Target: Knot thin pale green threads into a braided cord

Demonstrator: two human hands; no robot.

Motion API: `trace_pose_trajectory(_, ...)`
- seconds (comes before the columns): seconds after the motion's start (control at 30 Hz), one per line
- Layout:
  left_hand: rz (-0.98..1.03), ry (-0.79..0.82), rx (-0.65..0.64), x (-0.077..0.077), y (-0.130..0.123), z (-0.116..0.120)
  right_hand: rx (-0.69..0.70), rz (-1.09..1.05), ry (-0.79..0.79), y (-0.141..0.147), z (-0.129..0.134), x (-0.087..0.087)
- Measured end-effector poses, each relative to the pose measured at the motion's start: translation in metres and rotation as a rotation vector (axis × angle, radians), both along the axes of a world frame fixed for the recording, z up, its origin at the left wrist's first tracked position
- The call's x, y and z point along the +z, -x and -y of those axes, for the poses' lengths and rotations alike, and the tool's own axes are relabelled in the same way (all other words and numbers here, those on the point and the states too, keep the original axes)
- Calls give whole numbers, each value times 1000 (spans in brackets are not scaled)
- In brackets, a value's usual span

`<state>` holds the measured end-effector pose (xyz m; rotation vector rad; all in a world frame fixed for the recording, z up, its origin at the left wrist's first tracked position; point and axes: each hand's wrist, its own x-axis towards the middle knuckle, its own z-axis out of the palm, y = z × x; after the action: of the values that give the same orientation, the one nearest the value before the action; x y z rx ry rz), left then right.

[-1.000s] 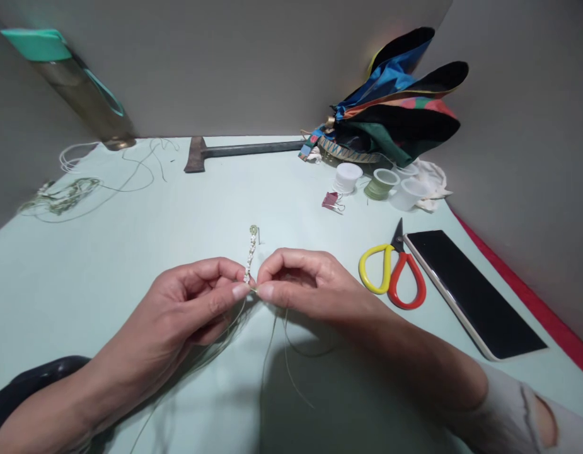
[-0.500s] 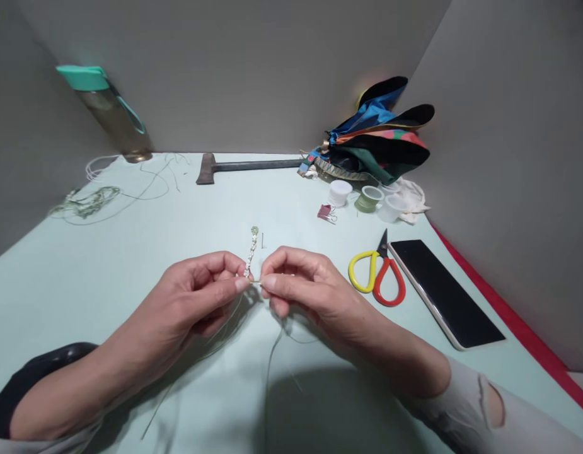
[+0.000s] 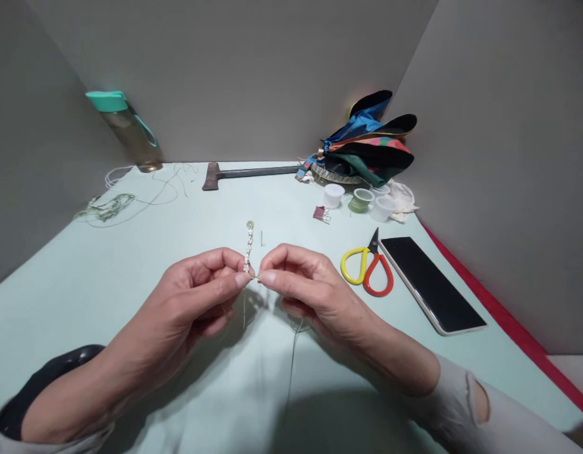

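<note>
A narrow braided cord (image 3: 248, 244), white and green with a small round green end, stands up from between my fingertips. My left hand (image 3: 203, 293) pinches its lower end between thumb and forefinger. Close beside it, my right hand (image 3: 303, 280) pinches a short stretch of thin green cord that spans the small gap between the two thumbs. Loose thin cord (image 3: 294, 359) hangs below my right hand. A small pin (image 3: 261, 238) is on the table just beyond my fingertips.
Scissors (image 3: 369, 268) and a phone (image 3: 430, 284) lie right of my right hand. Behind are a binder clip (image 3: 321, 214), thread spools (image 3: 361, 200), a hammer-like tool (image 3: 253, 172) and a colourful fabric bundle (image 3: 367, 142). At back left are a bottle (image 3: 130, 135) and tangled cord (image 3: 109, 207).
The camera view has shifted slightly. Both hands keep their pinch near the braid's lower end. The loose cords beneath the hands hang differently, and the gap between the thumbs looks similar.
</note>
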<state>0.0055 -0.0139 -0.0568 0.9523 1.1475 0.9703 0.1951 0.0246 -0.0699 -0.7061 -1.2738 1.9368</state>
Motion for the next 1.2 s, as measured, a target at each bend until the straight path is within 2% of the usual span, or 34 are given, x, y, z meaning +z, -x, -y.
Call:
trace_pose_trajectory(0.2, -36, -2, -21, 6, -5, 9, 25, -49, 2, -5, 7, 3)
trace_pose_trajectory(0.43, -82, -5, -71, 12, -5, 12, -21, 82, -95, -10, 10, 7)
trace_pose_trajectory(0.8, -118, 4, -111, 14, -12, 8, -20, 0, -28, -13, 12, 0)
trace_pose_trajectory(1.0, -102, 14, -135, 17, -10, 6, 41, 1, -12, -17, 10, -4)
trace_pose_trajectory(1.2, -106, 17, -106, 22, -10, 4, 105, 14, 10, -23, 14, 1)
